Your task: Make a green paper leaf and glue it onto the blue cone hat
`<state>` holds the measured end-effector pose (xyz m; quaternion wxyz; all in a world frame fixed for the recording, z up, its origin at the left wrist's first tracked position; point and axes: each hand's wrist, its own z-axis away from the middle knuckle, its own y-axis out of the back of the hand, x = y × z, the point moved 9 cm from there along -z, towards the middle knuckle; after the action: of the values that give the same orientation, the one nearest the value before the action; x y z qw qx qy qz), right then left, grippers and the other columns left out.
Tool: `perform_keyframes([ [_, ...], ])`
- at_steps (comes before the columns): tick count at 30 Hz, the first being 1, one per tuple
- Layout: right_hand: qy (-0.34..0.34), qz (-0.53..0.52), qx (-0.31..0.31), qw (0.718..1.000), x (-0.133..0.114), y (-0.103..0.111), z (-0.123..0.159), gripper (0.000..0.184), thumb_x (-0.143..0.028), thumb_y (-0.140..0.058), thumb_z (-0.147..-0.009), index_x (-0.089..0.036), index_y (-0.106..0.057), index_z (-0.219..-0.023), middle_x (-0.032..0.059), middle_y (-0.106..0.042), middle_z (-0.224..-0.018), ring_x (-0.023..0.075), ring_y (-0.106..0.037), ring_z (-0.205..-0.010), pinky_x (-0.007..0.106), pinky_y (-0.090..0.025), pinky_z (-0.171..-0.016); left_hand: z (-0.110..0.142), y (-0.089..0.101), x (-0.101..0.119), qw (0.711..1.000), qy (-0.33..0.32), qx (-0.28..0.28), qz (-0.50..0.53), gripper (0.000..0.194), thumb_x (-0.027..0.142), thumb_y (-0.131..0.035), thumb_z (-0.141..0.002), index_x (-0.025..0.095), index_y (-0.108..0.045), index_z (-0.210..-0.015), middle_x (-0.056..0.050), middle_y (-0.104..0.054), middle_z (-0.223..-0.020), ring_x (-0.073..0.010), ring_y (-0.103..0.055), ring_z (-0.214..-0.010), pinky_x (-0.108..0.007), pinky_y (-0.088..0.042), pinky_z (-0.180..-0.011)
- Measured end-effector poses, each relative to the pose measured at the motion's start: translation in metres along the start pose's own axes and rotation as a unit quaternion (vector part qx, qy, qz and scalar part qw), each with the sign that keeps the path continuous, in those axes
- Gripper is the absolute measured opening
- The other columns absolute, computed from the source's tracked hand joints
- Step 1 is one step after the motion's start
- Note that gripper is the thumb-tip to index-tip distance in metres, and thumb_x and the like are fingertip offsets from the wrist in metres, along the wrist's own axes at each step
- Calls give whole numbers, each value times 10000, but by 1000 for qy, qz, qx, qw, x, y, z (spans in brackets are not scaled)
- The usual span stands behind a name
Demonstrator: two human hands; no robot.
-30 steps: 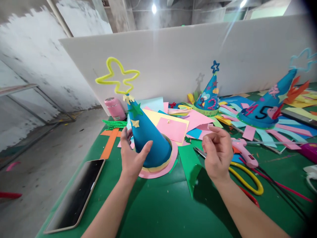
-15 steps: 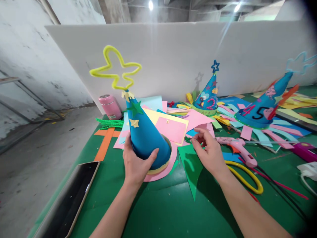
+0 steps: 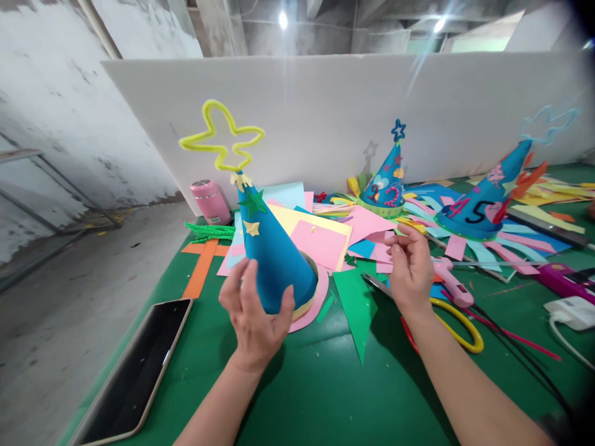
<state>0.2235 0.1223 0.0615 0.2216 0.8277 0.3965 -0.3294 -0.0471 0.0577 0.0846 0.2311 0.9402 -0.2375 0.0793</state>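
Blue card beside the loosened left hand [image 3: 258, 322]: no longer wraps tightly, now curves with fingers spread and thumb apart around the near side of the cone hat [image 3: 279, 266]. Impossible to tell whether any fingertip touches. Seems, from that easing, to leave the hat mostly to its own balance.

Stands on the green surface [image 3: 297, 390], tip leaning left, with a pink brim [image 3: 323, 297] around the base, a green star [image 3: 252, 202] and a cream star [image 3: 251, 229] on the side, and a yellow fuzzy wire [image 3: 211, 102] on top.

Across from it, hovers with the right hand [image 3: 413, 272] raised and shifted right, uncovering the blades of the scissors [image 3: 377, 285]. Curls fingers, thumb and forefinger tips close together; too unclear to name anything between them.

Farther out, lies with green paper [image 3: 356, 303] before the scissors, a glue gun [image 3: 453, 282] to the right, a phone [image 3: 134, 371] to the left, and two decorated hats [image 3: 385, 183] behind.
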Motion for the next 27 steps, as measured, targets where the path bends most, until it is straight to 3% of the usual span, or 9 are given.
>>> perform_keyframes([
  [1, 4, 2, 5, 1000, 1, 1, 0, 291, -197, -404, -843, -190, -485, -1122, 45, -563, -807, 174, -553, -727, 327, -459, -654, 2, 0, 13, 999, -33, -9, 2, 586, 212, -649, -698, 183, -409, -1232, -158, -469, -1180, -319, -438, -1112, -465, -362, -905],
  [3, 13, 12, 9, 1000, 1, 2, 2, 277, -183, -379, -848, -189, -501, -1096, 29, -545, -758, 166, -544, -691, 312, -450, -629, 10, -9, 43, 989, -120, -79, 31, 313, 173, -611, -728, 193, -538, -1032, -113, -560, -1019, -268, -529, -949, -439, -388, -840],
  [5, 24, 21, -2, 999, -2, -1, 4, 261, -176, -377, -846, -188, -517, -1065, 23, -536, -738, 164, -531, -670, 307, -439, -618, 26, -33, 71, 950, -196, -232, 77, 85, 168, -526, -793, 177, -582, -856, -72, -612, -844, -218, -564, -802, -408, -409, -782],
  [7, 39, 27, -27, 999, -6, -7, 7, 252, -175, -383, -841, -188, -526, -1048, 24, -544, -739, 164, -529, -657, 305, -436, -610, 44, -53, 83, 905, -212, -358, 86, 188, 192, -433, -849, 161, -599, -765, -64, -625, -737, -206, -569, -730, -397, -430, -749],
  [9, 54, 32, -53, 997, -11, -13, 10, 252, -178, -389, -838, -191, -529, -1047, 29, -562, -753, 166, -538, -655, 309, -441, -612, 54, -66, 83, 886, -194, -416, 71, 248, 233, -397, -869, 138, -619, -812, -101, -650, -805, -236, -585, -788, -418, -444, -775],
  [14, 77, 43, -79, 993, -17, -18, 15, 260, -186, -399, -836, -195, -521, -1066, 40, -590, -780, 180, -570, -701, 325, -460, -657, 67, -79, 74, 879, -161, -446, 50, 438, 366, -481, -831, 67, -526, -1148, -213, -553, -1194, -330, -497, -1116, -471, -417, -900],
  [19, 88, 49, -89, 991, -19, -19, 16, 264, -186, -399, -837, -198, -518, -1072, 41, -598, -776, 178, -576, -691, 328, -465, -667, 75, -84, 75, 857, -149, -492, 41, 491, 394, -474, -834, 73, -492, -1206, -208, -507, -1258, -329, -465, -1158, -463, -396, -935],
  [27, 90, 42, -95, 990, -21, -21, 16, 271, -172, -402, -832, -195, -513, -1078, 40, -600, -769, 182, -580, -697, 328, -462, -669, 74, -80, 83, 849, -151, -503, 57, 479, 436, -403, -861, 149, -472, -1238, -165, -446, -1327, -345, -394, -1206, -538, -299, -980],
])
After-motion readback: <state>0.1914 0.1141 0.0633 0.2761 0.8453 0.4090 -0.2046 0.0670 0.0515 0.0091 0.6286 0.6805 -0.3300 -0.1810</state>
